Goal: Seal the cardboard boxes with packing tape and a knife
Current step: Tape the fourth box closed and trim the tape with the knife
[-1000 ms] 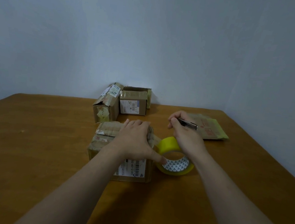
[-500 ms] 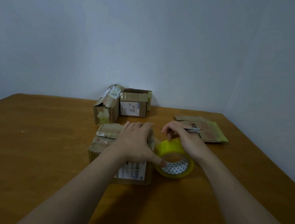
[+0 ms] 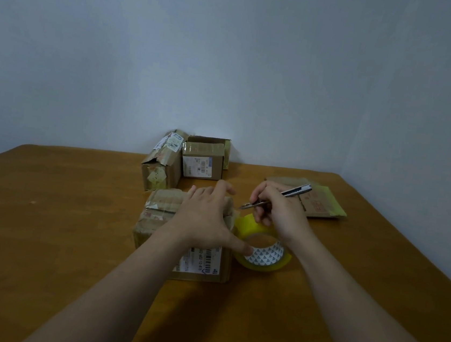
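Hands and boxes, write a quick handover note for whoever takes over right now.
Left hand: flat on the near box, thumb on the tape roll.
Right hand: grip on the knife, blade beside the box's right edge.
Tape runs from roll to box, uncut.
Two more boxes at the back; flat cardboard at right.
Left: cut the tape, press it down, check the others.

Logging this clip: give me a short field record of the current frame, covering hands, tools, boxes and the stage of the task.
left hand: pressed flat on top of near box, thumb touching tape roll
right hand: holds knife, tip aimed left over the roll
tape roll: on table, beside the near box
other boxes: two at the wall
flat cardboard: behind right hand
stage: about to cut tape, likely
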